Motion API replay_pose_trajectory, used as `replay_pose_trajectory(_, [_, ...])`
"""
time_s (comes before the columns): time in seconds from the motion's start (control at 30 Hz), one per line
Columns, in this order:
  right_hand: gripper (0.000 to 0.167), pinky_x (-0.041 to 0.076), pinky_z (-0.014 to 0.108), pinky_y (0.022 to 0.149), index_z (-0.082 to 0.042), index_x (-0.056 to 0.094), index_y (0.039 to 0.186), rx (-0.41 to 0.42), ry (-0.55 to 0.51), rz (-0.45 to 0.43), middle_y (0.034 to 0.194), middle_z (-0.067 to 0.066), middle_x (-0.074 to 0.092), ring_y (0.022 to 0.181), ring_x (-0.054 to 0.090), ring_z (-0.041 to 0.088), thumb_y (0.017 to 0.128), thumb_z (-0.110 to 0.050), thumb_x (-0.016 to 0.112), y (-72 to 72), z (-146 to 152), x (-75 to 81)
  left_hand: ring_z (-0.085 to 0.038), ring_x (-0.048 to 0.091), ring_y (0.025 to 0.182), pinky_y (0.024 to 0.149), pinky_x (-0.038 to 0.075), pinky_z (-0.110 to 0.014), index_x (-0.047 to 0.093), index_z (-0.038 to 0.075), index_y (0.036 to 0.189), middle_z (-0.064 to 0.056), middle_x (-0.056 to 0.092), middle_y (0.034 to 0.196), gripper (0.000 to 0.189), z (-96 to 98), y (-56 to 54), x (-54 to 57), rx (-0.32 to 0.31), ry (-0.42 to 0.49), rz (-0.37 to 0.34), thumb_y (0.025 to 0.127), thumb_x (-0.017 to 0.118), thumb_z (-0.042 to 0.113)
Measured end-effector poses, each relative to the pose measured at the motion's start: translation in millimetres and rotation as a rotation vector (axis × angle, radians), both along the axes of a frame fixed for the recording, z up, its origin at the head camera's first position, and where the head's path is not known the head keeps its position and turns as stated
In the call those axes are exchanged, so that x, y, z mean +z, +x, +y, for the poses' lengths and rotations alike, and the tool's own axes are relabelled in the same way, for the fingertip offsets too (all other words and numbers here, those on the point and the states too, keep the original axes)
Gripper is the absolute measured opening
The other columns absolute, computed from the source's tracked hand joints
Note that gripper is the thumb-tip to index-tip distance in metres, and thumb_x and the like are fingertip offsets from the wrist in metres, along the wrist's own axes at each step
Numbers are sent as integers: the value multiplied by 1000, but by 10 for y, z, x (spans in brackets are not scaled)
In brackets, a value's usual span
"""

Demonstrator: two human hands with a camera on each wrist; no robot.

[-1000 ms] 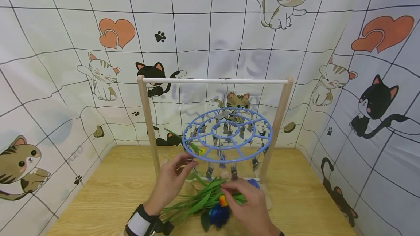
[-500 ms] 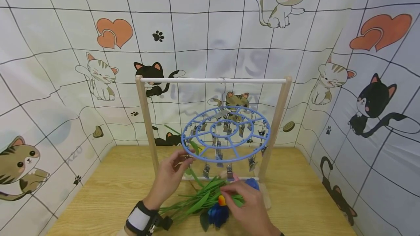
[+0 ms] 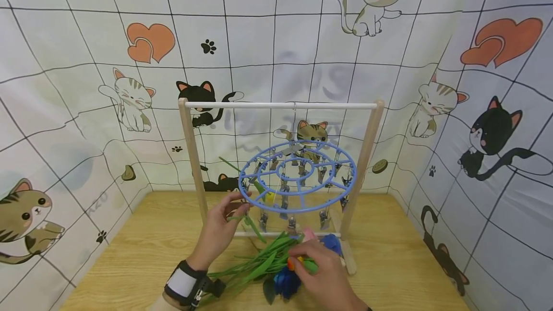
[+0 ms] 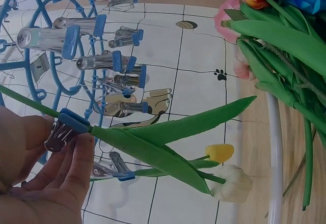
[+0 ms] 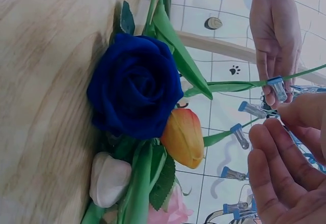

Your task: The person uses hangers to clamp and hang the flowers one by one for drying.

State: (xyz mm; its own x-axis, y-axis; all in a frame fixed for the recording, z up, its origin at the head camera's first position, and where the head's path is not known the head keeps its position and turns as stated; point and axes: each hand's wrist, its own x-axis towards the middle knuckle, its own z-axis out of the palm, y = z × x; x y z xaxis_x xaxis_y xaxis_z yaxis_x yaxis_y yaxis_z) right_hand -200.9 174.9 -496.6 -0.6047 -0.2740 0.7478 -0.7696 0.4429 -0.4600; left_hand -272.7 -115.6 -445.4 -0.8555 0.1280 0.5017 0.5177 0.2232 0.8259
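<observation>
My left hand is at the near left rim of a blue round clip hanger. Its thumb and fingers pinch a metal clip with blue tips. That clip grips a green stem whose leaves run down to a white tulip. Behind it, a yellow tulip hangs from another clip. My right hand is over the flower pile, fingers relaxed and loosely bent, with nothing visible in them. Close by are a blue rose and an orange-yellow tulip.
A wooden rack with a white top bar carries the hanger, whose several other clips dangle. Green stems, a pink flower and another blue flower lie on the wooden table. Cat-print cloth surrounds it.
The hanger has turned, its front clips shifting left. My left hand has moved slightly left, and a stem now shows by its thumb. My right hand stays nearly in place.
</observation>
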Motion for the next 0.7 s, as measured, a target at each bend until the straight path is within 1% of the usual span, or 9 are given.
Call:
replay_pose_trajectory(0.07, [45,67,24,77,-26,83,114,2,4,-18,107,-6,85,95,80,6,89,10,95,-3,-13,-15,-41,80,131,101,70,-28,72,13,149,-12,76,155,34,-24,3,-13,5,6,-16,116,73,10])
replay_pose_trajectory(0.2, [43,65,24,75,-25,82,113,11,14,-8,105,-6,85,93,78,5,91,10,93,-12,-41,-31,-38,78,134,107,65,-24,68,12,157,-14,73,156,40,-75,25,-47,24,15,-42,117,70,7])
replay_pose_trajectory(0.3, [41,66,27,74,-24,83,114,7,34,1,105,-5,85,91,78,7,92,9,93,-11,-57,-31,-36,79,135,109,63,-20,66,11,159,-16,73,157,43,-120,59,-91,58,18,-56,117,69,5])
replay_pose_trajectory(0.37, [39,67,30,75,-23,84,115,4,50,-9,106,-5,86,92,79,10,93,7,92,-11,-66,-28,-36,79,135,108,63,-18,65,10,160,-15,73,156,43,-156,89,-132,83,7,-67,118,69,8])
replay_pose_trajectory(0.43, [36,68,32,76,-23,84,116,6,66,-36,107,-4,85,93,79,13,95,5,92,-13,-73,-25,-36,80,133,106,63,-18,65,9,159,-15,75,154,41,-195,122,-179,114,-18,-78,118,71,13])
replay_pose_trajectory(0.53, [31,69,33,79,-19,85,118,25,91,-75,110,-1,85,97,81,18,97,3,91,-27,-84,-24,-34,81,130,103,66,-23,66,8,156,-15,77,151,40,-248,182,-249,135,-71,-104,119,71,20])
replay_pose_trajectory(0.63, [28,70,34,82,-16,84,120,49,129,-105,113,0,85,99,81,21,99,1,90,-52,-106,-22,-31,82,127,101,69,-30,71,9,150,-15,79,147,34,-292,248,-321,151,-130,-144,117,74,18])
replay_pose_trajectory(0.7, [27,70,34,84,-16,84,122,63,159,-130,115,0,85,102,81,21,101,-1,90,-64,-125,-14,-29,83,123,100,70,-32,75,11,143,-13,82,142,29,-316,288,-377,153,-169,-182,115,77,14])
